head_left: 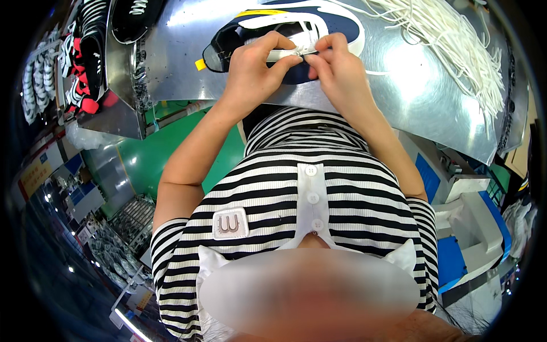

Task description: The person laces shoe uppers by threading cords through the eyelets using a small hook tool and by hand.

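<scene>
A navy and white sneaker (347, 27) with a yellow stripe and a yellow heel tab lies on its side on the metal table, toe to the right. My left hand (254, 71) reaches over the shoe opening, thumb and forefinger pinched at the eyelet edge. Fingertip to fingertip with it, my right hand (345, 74) pinches at the same eyelets, on what looks like the white shoelace (307, 35). The exact spot they grip is small and partly covered by fingers. A loose white lace end (377, 73) pokes out beside my right hand.
A big bundle of white laces (450, 45) spreads over the right of the metal table (393, 94). At the left lie a black shoe (134, 20) and stacked red, black and white shoes (80, 74). A blue and white machine (470, 228) stands right of me.
</scene>
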The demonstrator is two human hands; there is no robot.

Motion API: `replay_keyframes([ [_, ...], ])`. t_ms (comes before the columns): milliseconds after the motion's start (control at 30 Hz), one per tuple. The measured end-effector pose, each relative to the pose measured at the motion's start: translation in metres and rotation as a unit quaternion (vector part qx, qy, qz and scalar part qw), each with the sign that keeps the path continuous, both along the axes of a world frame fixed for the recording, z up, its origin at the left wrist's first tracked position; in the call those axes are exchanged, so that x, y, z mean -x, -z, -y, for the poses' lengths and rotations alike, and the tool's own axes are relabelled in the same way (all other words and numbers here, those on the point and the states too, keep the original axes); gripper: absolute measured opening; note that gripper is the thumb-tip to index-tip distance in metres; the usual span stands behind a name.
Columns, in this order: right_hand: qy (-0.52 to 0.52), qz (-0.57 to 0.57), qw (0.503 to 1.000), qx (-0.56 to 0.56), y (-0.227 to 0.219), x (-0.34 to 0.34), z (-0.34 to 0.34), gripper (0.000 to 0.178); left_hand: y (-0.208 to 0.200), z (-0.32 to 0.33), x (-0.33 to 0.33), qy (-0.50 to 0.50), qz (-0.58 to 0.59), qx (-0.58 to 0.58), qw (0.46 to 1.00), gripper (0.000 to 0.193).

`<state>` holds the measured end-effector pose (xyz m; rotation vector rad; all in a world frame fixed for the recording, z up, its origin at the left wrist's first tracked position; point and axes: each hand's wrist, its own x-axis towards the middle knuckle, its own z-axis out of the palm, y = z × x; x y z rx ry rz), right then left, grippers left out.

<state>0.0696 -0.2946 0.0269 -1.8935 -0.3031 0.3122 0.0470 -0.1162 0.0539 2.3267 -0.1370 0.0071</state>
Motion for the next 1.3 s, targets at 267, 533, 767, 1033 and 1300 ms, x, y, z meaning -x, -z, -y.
replay_keyframes([
  [267, -0.092, 0.072, 0.988, 0.101, -0.022, -0.006, 0.029, 0.025, 0.010, -0.004, 0.011, 0.042, 0.143, -0.054, 0.987, 0.028],
  [533, -0.239, 0.161, 0.935, 0.207, -0.036, -0.034, -0.002, 0.023, 0.019, -0.005, 0.016, 0.135, 0.286, -0.065, 0.946, 0.027],
  [767, -0.194, 0.050, 0.977, 0.072, -0.025, -0.037, 0.006, 0.024, 0.017, -0.007, 0.015, 0.155, 0.284, -0.051, 0.945, 0.033],
  [1033, -0.005, 0.088, 0.969, -0.230, -0.063, -0.077, 0.028, 0.017, 0.006, -0.010, 0.016, 0.114, 0.129, 0.001, 0.985, 0.041],
  [1300, -0.061, -0.083, 0.989, -0.109, -0.020, -0.048, -0.015, 0.019, -0.001, -0.005, 0.006, -0.094, -0.060, 0.118, 0.987, 0.064],
])
